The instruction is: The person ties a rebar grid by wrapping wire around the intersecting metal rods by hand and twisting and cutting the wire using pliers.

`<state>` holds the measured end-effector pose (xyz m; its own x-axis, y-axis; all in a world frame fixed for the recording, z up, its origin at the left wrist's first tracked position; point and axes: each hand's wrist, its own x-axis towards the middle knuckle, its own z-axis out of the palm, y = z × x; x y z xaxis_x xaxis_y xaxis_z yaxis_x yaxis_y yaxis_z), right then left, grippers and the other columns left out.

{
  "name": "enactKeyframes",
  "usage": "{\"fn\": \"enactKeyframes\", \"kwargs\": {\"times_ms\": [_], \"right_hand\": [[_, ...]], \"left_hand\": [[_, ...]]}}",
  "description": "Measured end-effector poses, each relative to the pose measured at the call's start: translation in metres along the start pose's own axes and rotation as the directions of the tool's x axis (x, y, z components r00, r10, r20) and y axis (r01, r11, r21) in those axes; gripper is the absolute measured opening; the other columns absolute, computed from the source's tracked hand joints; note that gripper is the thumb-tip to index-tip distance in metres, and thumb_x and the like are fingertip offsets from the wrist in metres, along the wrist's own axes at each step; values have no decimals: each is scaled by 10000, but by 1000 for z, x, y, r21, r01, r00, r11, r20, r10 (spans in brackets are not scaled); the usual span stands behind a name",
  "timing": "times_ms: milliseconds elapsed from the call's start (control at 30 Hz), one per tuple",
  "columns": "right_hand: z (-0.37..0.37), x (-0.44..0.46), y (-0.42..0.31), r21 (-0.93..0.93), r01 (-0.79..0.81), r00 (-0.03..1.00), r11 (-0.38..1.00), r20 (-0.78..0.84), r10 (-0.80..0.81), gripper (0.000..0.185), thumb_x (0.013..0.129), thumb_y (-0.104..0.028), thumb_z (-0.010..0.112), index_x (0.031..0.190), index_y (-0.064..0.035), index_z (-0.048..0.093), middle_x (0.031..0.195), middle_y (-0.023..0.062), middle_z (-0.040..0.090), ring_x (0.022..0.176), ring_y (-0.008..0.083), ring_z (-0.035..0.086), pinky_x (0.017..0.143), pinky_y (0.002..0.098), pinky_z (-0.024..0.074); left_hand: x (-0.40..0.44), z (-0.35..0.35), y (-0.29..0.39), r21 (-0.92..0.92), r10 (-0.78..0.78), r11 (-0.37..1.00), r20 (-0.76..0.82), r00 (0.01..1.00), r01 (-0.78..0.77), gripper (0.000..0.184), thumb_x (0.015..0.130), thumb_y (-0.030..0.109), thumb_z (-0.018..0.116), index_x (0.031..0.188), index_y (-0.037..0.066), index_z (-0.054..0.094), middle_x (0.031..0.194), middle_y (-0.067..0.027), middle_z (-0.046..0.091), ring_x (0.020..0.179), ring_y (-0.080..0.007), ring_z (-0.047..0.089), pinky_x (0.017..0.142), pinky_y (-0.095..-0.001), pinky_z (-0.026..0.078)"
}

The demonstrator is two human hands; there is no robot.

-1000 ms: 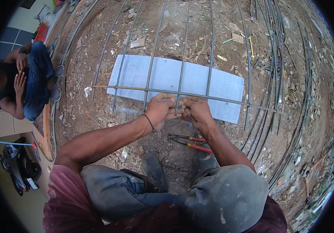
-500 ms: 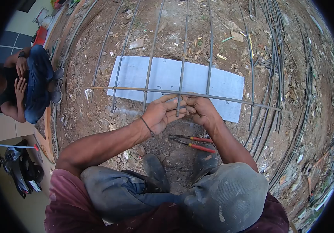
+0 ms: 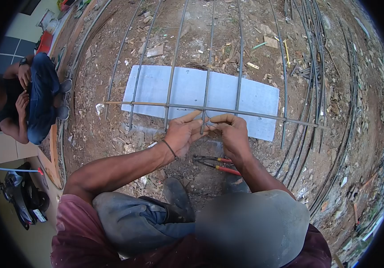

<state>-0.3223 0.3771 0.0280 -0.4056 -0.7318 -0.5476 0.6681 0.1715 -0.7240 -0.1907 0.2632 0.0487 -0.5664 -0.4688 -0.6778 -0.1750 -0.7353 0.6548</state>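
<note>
A long crosswise steel bar point(image 3: 254, 113) lies over several lengthwise bars in front of me. Below one crossing, my left hand point(image 3: 182, 136) is closed around the short end of a lengthwise bar point(image 3: 203, 125), its fingertips pinching a thin tie wire point(image 3: 207, 119). From the other side, my right hand point(image 3: 233, 136) pinches the same wire, fingertips almost meeting the left hand's. How the wire loops the bars is partly hidden by the fingers. Pincers with red handles point(image 3: 227, 169) lie on the ground below my right hand.
A pale board point(image 3: 256, 96) lies under the bars. Loose bars point(image 3: 319, 58) run along the right side over dirt and rubble. Another person point(image 3: 24, 98) sits at the left, near a wooden edge point(image 3: 54, 152). A motorcycle point(image 3: 20, 196) stands at lower left.
My right hand has drawn slightly down from the crosswise bar, and its index finger has lifted. More wire shows between my hands. The bars have shifted slightly left in view.
</note>
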Motion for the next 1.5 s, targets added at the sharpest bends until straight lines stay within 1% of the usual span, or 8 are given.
{"fn": "enactKeyframes", "kwargs": {"times_ms": [300,433,533,633,800,967,1167,1500], "right_hand": [[7,7,-44,-5,-5,1000,1000,-28,5,187,928,123,494,1007,102,662,961,173,710,866,225,722,809,344,619],[19,24,-95,-249,-327,942,912,-4,337,221,937,92,509,1109,83,648,985,176,715,839,233,723,820,391,634],[30,34,-118,-973,24,900,229,121,420,287,890,-52,678,1175,-31,702,1041,147,744,766,274,724,673,397,589],[48,62,-123,-747,626,777,-222,578,249,367,831,-119,761,1178,-14,701,987,155,739,789,330,714,695,449,558],[56,86,-87,-440,897,442,-46,891,104,176,829,-137,753,985,-54,754,786,142,615,821,348,661,770,464,524],[39,79,-77,-478,876,479,-57,878,12,67,854,-86,683,866,-36,727,762,135,619,797,359,649,715,462,520],[27,54,-72,-813,564,823,143,541,-173,104,868,-82,711,888,19,729,843,196,706,752,376,690,681,444,531],[18,59,-68,-792,593,798,148,553,-240,146,869,-110,736,868,36,726,824,222,701,731,368,693,676,442,531]], "left_hand": [[7,-10,-1,33,-54,998,15,998,53,490,1027,-1,571,1488,-100,438,1303,-193,646,1080,-266,720,937,-368,632],[7,-17,-5,31,-26,999,30,999,25,481,983,-56,555,1462,-63,515,1265,-145,667,991,-250,743,866,-342,635],[6,-20,-1,59,-46,997,67,997,42,506,972,-88,526,1476,-82,480,1356,-175,616,1053,-265,729,916,-348,629],[4,-20,1,52,-37,998,79,996,33,503,975,-82,528,1477,-76,485,1349,-164,622,1052,-262,727,911,-351,629],[8,-27,-2,21,-74,997,94,993,72,417,973,-83,527,1389,-81,557,1302,-139,631,1038,-277,725,918,-356,623],[14,-31,-2,-69,-81,994,129,988,91,340,995,9,550,1326,-63,589,1258,-110,630,1023,-302,725,925,-387,611],[17,-25,11,-120,-165,977,86,983,174,520,1014,317,610,1393,-34,551,1340,-126,646,1005,-325,730,874,-423,601],[46,-19,14,99,-212,973,22,977,209,588,998,487,672,1293,-16,603,1220,-139,691,918,-331,732,801,-450,626]]}}
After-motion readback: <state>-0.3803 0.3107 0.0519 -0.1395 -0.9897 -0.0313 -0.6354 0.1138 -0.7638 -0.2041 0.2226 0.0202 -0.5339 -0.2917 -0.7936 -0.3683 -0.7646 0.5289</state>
